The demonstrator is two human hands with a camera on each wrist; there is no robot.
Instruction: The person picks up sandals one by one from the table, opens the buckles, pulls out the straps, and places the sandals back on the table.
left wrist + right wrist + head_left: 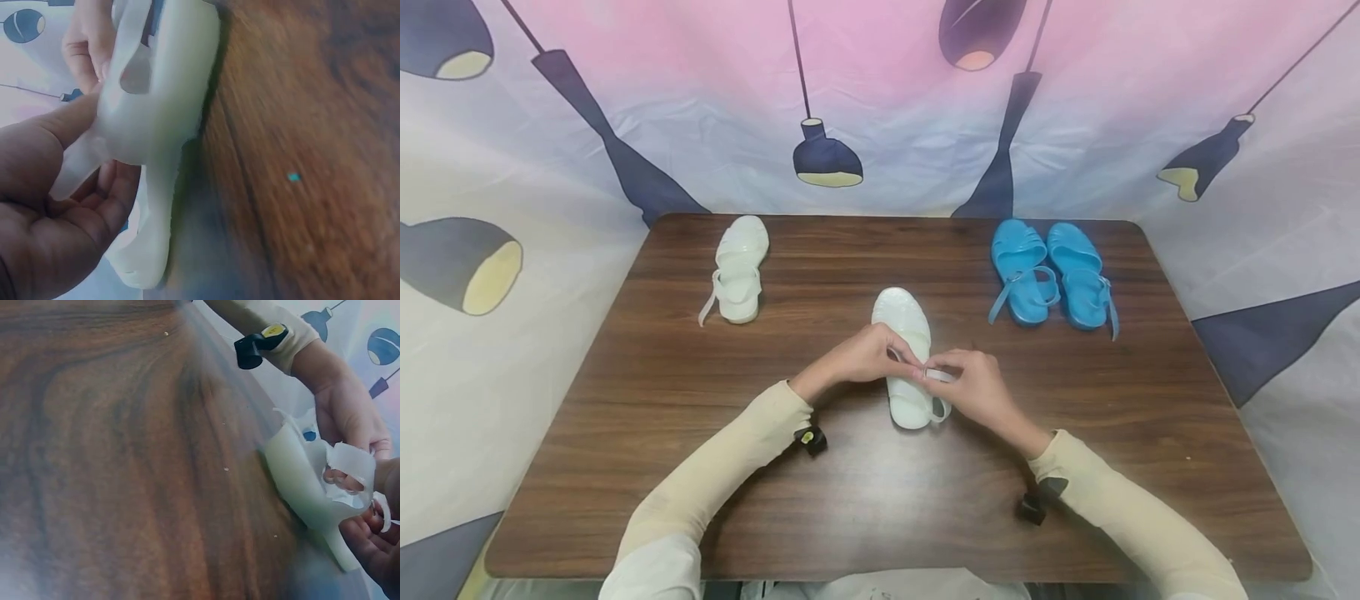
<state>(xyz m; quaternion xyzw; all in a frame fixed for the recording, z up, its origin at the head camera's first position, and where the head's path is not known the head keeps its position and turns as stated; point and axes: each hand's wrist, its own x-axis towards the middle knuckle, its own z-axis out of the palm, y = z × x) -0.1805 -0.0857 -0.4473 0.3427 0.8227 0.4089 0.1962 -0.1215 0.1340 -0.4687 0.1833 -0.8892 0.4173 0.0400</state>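
A white sandal point(901, 312) lies sole down in the middle of the table, toe pointing away from me. My left hand point(868, 354) reaches over it from the left and pinches its ankle strap point(125, 122) between thumb and fingers. From the right, my right hand point(977, 387) pinches the strap by the buckle side, its fingertips meeting those of the left. A loop of strap point(940, 410) hangs at the sandal's right side near the heel. In the right wrist view the sandal's pale side point(290, 472) shows, while the fingertips partly hide the buckle.
Another white sandal point(745, 237) stands at the table's back left, its strap hanging loose. Two blue sandals point(1019, 242) stand side by side at the back right. The brown wooden table point(625, 467) meets a lamp-patterned cloth point(902, 100) behind it.
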